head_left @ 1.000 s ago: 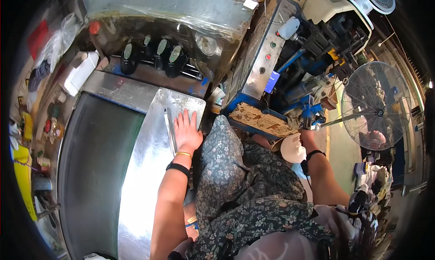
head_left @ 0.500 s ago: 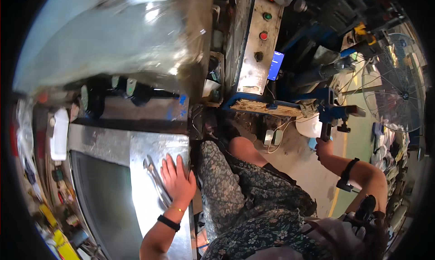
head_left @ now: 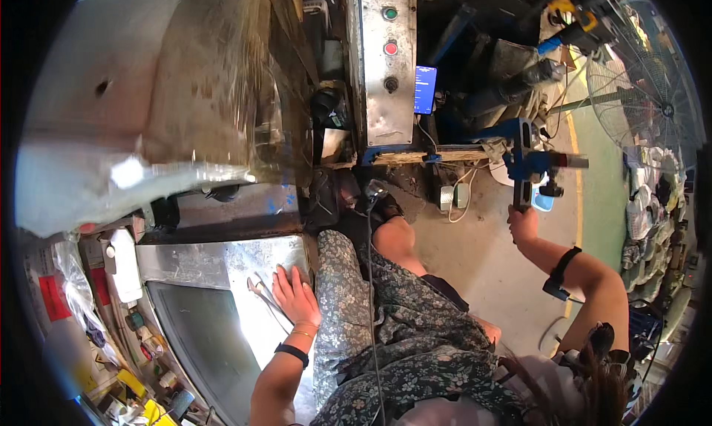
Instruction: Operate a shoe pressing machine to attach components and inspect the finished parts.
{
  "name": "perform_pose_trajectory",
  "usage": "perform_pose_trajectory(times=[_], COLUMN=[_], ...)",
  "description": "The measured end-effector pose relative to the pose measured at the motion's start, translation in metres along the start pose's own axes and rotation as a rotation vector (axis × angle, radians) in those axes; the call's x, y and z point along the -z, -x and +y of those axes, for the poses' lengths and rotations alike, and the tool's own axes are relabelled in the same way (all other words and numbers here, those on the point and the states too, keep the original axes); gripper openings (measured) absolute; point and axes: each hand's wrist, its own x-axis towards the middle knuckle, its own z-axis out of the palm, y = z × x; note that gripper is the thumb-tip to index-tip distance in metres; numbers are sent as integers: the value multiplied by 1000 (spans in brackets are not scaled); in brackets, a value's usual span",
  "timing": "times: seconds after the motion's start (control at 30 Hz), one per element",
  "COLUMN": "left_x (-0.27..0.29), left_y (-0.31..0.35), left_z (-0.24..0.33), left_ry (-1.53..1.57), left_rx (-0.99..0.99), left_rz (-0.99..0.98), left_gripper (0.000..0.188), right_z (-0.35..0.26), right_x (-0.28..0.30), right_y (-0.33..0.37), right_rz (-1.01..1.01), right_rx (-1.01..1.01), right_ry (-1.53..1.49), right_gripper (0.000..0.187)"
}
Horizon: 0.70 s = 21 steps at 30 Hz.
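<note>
My left hand [head_left: 297, 298] lies flat, fingers spread, on a shiny metal tabletop [head_left: 271, 251]. Beside its fingers is a metal wrench [head_left: 264, 292], partly hidden by the hand. At the right, my right hand [head_left: 523, 224] is wrapped round the lower end of an upright dark metal handle [head_left: 522, 194]. This handle joins a blue metal fixture [head_left: 532, 162] with a bar sticking out to the right. My fingers hide the handle's end.
A metal control panel [head_left: 386, 107] with buttons stands ahead, with a lit phone-like screen [head_left: 425, 90] beside it. A large plastic-covered block [head_left: 200, 77] fills the upper left. A fan [head_left: 653, 103] stands far right. A thin cord [head_left: 371, 277] hangs over my lap.
The view has shifted, so the panel sits further left. A thin cord with a silvery end now shows over my lap. Both hands keep their places on the tabletop and handle.
</note>
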Motion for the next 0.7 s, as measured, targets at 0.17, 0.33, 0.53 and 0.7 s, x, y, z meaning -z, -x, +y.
perform_pose_trajectory(times=[0.17,0.33,0.53,0.7], left_x=[-23,-9,48,58], left_y=[7,3,105,210], left_z=[-15,-2,28,-44], left_ry=[-125,-37,652,615], left_rx=[-90,88,-299,-94], left_rz=[176,57,-34,129], left_gripper=[45,49,45,37], right_z=[16,39,29,18], right_x=[-7,-21,-15,-41], right_y=[-26,-61,-92,-115], right_rz=[-22,41,115,-41], right_rx=[228,314,701,308], right_ry=[-27,-84,559,-55], right_gripper=[20,23,29,44])
